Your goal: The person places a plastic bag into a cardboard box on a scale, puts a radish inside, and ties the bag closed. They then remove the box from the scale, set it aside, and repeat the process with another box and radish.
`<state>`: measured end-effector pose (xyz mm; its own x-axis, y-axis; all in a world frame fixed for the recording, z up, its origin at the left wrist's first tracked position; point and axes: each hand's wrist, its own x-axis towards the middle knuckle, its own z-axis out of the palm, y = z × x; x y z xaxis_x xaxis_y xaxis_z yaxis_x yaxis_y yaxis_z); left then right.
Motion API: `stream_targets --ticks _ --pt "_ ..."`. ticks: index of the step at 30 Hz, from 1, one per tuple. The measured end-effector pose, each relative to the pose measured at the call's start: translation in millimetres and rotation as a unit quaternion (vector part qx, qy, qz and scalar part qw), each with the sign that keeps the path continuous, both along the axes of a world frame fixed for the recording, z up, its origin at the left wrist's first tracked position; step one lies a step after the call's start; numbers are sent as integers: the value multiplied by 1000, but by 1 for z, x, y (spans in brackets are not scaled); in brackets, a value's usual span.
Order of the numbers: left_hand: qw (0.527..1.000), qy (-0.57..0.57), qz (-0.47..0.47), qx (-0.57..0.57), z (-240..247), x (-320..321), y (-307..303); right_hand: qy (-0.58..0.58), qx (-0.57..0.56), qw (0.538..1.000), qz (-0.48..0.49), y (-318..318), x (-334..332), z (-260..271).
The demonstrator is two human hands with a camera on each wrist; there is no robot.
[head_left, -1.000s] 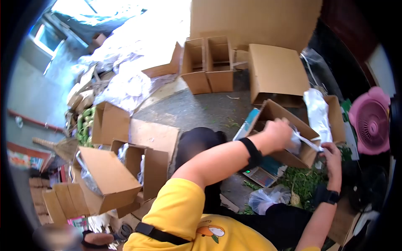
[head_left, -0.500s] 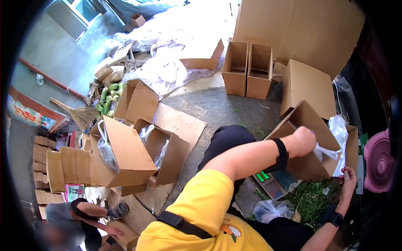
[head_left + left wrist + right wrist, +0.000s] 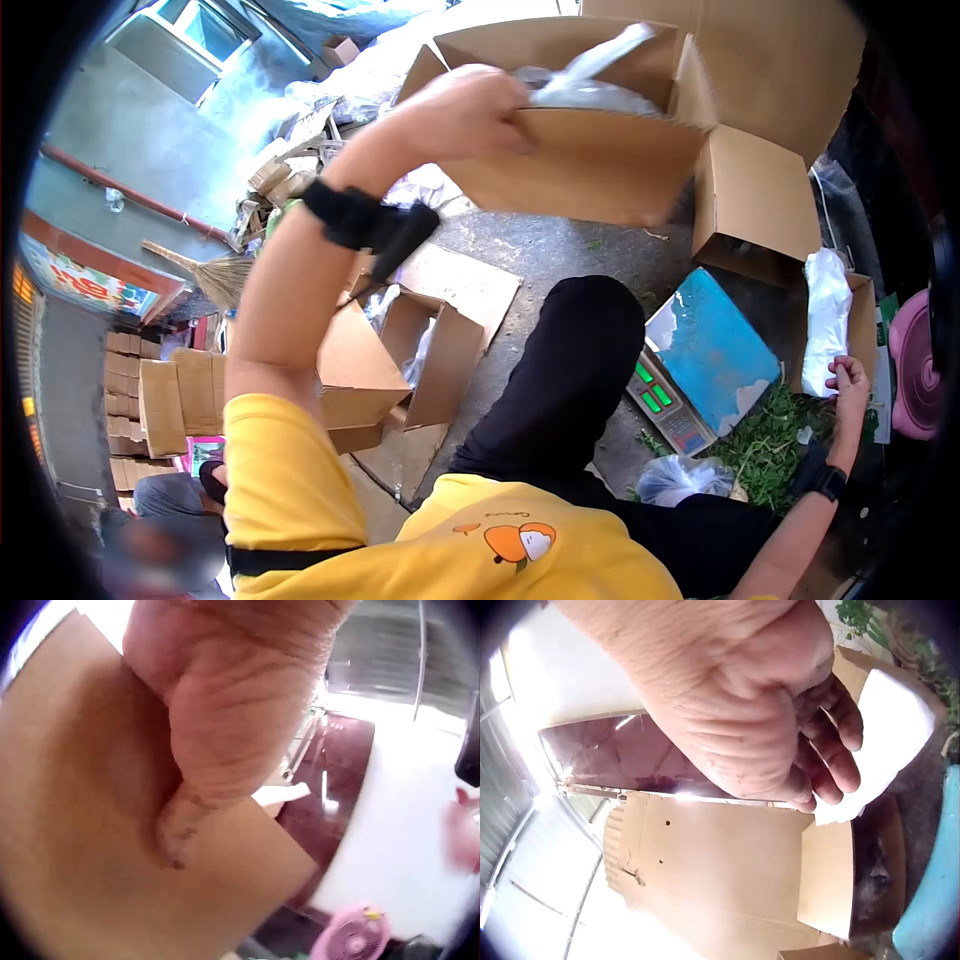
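Note:
My left hand (image 3: 465, 115) grips the near wall of a cardboard box (image 3: 600, 165), raised above the floor; in the left wrist view the thumb (image 3: 180, 832) lies against the cardboard (image 3: 82, 802). Inside this box is a clear plastic bag (image 3: 600, 97) with its twisted white end sticking up. At the right, my right hand (image 3: 848, 385) is at the lower end of white plastic bags (image 3: 826, 320) draped over another open box (image 3: 860, 320). Its fingers (image 3: 844, 769) are loosely bent in front of the white plastic, with a gap between them and the thumb.
A blue-topped scale (image 3: 715, 345) with a lit green display stands before my knee. Leafy greens (image 3: 765, 450) and a plastic bag (image 3: 683, 480) lie beside it. More open boxes (image 3: 440, 350) are on the left; another person (image 3: 170, 530) is at lower left. A pink fan (image 3: 915, 370) stands far right.
The left hand has lifted the box off the scale and swung it up and leftward, uncovering the blue platform. The right hand has stayed by the white bags.

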<state>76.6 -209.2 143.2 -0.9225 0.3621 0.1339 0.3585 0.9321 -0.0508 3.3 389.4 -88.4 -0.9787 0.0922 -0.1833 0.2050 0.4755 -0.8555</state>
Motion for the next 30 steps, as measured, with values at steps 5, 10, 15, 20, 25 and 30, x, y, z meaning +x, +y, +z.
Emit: stream_targets --ticks 5,10,15,20,25,30 --pt "995 -24 74 -66 12 69 -69 0 10 1000 15 0 -4 -5" --pt "983 -119 87 -111 0 146 -122 8 32 998 47 16 -15 -32" --pt "967 -177 104 -149 -44 211 -167 -12 52 997 56 9 -14 -33" --pt "913 -242 263 -195 -85 250 -209 -35 76 994 67 1 -16 -33" --pt "923 -232 200 -235 -89 242 -176 -48 71 995 58 -18 -14 -19" --pt "914 -268 207 -223 -83 255 -184 -53 83 993 67 -23 -12 -17"
